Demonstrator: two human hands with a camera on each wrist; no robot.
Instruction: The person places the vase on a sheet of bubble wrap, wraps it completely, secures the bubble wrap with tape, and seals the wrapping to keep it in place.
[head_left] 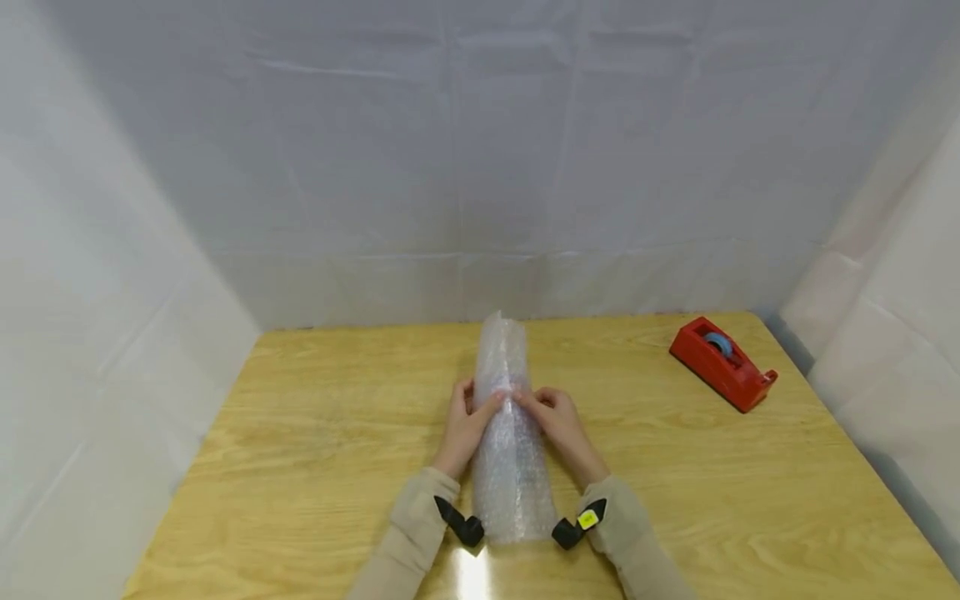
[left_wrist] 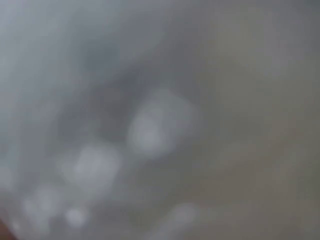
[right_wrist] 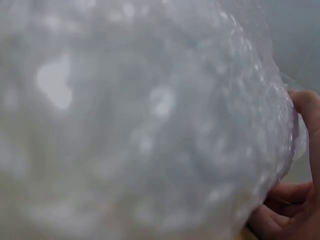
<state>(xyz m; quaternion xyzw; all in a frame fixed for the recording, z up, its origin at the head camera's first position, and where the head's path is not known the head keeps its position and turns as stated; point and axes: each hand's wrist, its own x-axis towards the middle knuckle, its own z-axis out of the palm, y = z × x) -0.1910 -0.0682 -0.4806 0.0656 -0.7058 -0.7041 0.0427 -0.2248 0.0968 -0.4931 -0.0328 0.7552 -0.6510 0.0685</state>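
A long roll of clear bubble wrap (head_left: 516,475) lies on the wooden table, its length pointing away from me. Something bluish or purple shows faintly through its layers, but its kind cannot be made out. My left hand (head_left: 467,429) grips the roll from the left side, thumb on top. From the right side my right hand (head_left: 558,425) grips it too, its thumb close to the left one. In the right wrist view the bubble wrap (right_wrist: 150,140) fills most of the picture, with the right hand's fingers (right_wrist: 287,192) curled against its edge. Only a blur of wrap fills the left wrist view.
A red tape dispenser (head_left: 723,364) with a blue-cored roll of tape stands at the table's far right. The wooden table (head_left: 322,433) is bounded by white sheeting (head_left: 480,167) at the back and on both sides.
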